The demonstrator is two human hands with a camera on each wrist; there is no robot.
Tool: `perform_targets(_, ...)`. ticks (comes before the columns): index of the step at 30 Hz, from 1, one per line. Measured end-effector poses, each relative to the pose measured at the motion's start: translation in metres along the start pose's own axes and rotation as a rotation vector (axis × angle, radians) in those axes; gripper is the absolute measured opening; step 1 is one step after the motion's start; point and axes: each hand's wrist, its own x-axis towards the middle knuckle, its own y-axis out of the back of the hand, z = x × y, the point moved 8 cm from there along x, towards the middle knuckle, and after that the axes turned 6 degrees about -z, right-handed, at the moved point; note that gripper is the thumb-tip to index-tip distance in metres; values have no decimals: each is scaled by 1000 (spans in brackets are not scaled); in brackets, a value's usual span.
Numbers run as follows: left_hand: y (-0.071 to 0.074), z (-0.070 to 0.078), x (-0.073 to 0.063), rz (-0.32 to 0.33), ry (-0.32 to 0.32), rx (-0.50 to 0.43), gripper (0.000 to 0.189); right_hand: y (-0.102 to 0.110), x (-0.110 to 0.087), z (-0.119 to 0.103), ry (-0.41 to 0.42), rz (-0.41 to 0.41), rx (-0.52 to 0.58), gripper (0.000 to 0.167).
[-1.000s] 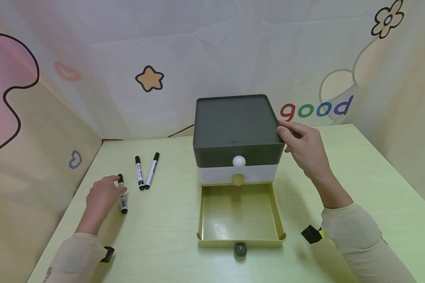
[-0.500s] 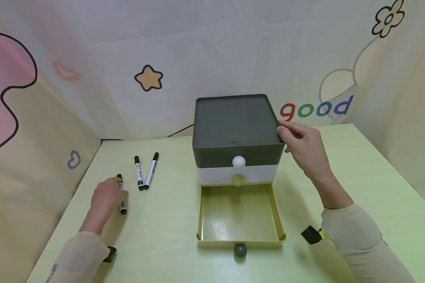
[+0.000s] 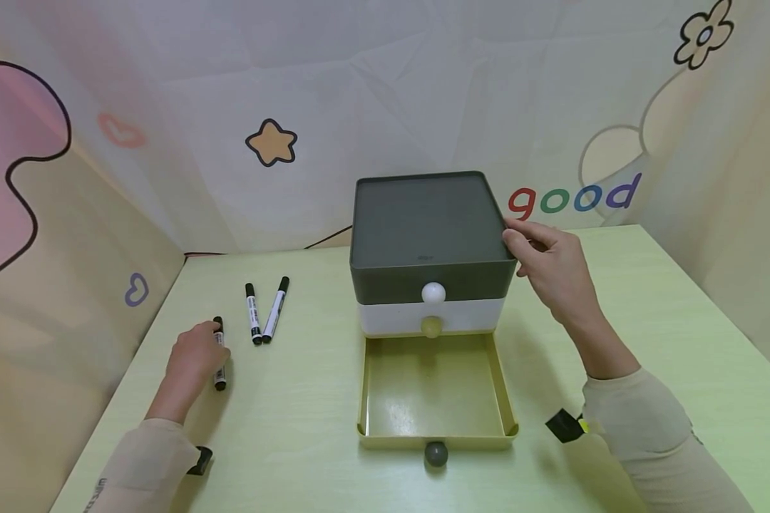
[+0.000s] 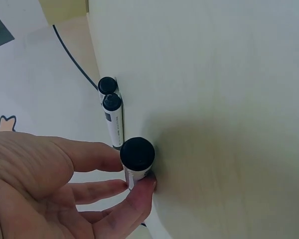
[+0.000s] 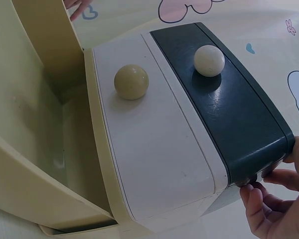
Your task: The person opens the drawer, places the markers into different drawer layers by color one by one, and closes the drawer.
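Observation:
At the left of the table my left hand (image 3: 194, 362) pinches a black-capped marker (image 3: 220, 379) between thumb and fingers. In the left wrist view one dark end of this marker (image 4: 137, 154) faces the camera, with fingers on both sides. Beyond it lie two more white markers with black caps, a left one (image 3: 253, 313) and a right one (image 3: 276, 311). My right hand (image 3: 555, 274) grips the right upper edge of a small drawer box (image 3: 426, 221), fingers curled at its side. The box's bottom yellow drawer (image 3: 436, 442) is pulled out with nothing inside.
Above the yellow drawer, the white drawer (image 3: 385, 318) with a yellow knob (image 3: 431, 326) and the dark drawer (image 3: 391, 285) with a white knob (image 3: 433, 293) are closed. A printed cloth (image 3: 391, 107) hangs behind the table (image 3: 295, 427).
My left hand has shifted slightly right and its fingers have closed on the marker, whose lower end has swung a little left. My right hand and the box have stayed put.

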Motion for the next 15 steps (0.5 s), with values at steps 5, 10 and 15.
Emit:
perform_targets(5,-2,-12,4,-39,19,-47,64,0,0,1,-7,-2,1,42)
perform_targets(10,-2,-21,7,-64,36,-85,66,0,1,2,-4,3,2,41)
perform_targets(15,3,-20,3,-65,37,-116,67,1,2,2,-3,11,12,40)
